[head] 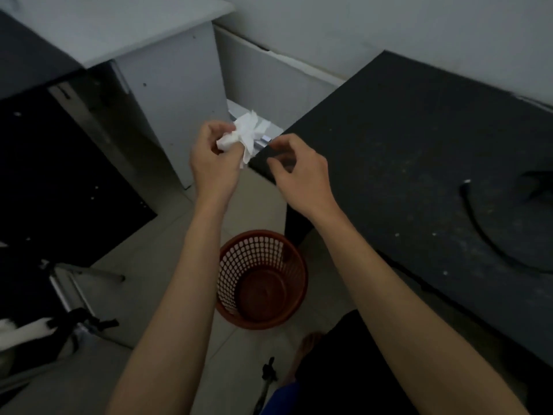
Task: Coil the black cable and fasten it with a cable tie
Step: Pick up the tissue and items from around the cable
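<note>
Hands meet above a tiled floor (167,229): the left hand (214,163) clenched around a crumpled white tissue (248,134), the right hand (299,175) empty, fingers loosely curled. A red mesh wastebasket (261,280) stands directly below, at 6 o'clock. The black cable (490,235) lies uncoiled on the dark desk (389,145) at 3 o'clock, well apart from both hands. A grey cabinet (167,94) crowds 11 o'clock.

tissue (250,133): white, soft crumpled paper, matt
desk (419,151): black top, matt, rough-looking, speckled with pale dust
black cable (490,235): smooth sheath, dull sheen
bin (263,280): red-brown plastic, perforated wall, slightly glossy
floor (167,232): pale tiles, smooth
cabinet (167,94): grey, smooth, matt
</note>
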The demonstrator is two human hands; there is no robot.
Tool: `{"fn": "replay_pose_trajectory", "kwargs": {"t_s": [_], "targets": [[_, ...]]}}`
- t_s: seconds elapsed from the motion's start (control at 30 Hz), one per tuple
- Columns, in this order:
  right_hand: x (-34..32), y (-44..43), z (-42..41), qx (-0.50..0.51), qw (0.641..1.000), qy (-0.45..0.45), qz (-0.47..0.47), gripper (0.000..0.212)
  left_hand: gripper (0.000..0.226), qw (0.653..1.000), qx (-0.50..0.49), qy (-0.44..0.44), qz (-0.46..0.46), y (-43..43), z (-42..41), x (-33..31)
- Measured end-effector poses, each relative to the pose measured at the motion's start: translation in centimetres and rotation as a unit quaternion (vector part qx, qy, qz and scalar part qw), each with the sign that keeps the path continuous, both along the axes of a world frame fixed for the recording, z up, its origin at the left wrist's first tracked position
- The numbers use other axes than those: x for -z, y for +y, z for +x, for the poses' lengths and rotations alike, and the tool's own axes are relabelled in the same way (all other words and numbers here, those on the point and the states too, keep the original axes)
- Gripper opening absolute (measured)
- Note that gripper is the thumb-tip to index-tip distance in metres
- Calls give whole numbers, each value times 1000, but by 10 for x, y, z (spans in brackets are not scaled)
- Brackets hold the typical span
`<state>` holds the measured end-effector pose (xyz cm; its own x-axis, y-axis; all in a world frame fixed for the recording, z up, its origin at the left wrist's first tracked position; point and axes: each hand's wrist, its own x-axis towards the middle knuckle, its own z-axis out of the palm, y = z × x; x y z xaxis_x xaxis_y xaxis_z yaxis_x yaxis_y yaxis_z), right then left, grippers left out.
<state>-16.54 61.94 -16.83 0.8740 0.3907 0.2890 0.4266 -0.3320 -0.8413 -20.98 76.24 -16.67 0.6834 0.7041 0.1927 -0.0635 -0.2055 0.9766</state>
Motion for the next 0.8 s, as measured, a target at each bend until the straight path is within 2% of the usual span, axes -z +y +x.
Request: {"fn": "replay_pose_trajectory", "kwargs": {"t_s": [0.1, 0.23, 0.3, 0.37, 0.5, 0.63, 0.7, 0.8], "targets": [[29, 10, -38, -21, 999, -26, 2, 24, 24, 999, -17, 14, -22, 9, -43, 37], [99, 21, -84, -33, 999, 10, -42, 25, 25, 996, -36, 65, -59, 22, -95, 116], [137, 19, -94, -31, 995, 39, -83, 24, 29, 990, -37, 116, -76, 22, -106, 158], [178, 15, -103, -28, 987, 71, -140, 23, 29, 975, -21, 204, -81, 21, -115, 206], [235, 1, -104, -44, 959, 152, -235, 27, 20, 939, 39, 334, -70, 12, -115, 280], [273, -4, -95, -56, 928, 204, -306, 31, 26, 925, 56, 373, -38, 3, -103, 321], [285, -4, -90, -55, 922, 220, -315, 30, 28, 907, 89, 412, -10, 3, -97, 333], [292, -2, -82, -52, 920, 229, -312, 29, 54, 883, 147, 446, 11, 6, -90, 338]]}}
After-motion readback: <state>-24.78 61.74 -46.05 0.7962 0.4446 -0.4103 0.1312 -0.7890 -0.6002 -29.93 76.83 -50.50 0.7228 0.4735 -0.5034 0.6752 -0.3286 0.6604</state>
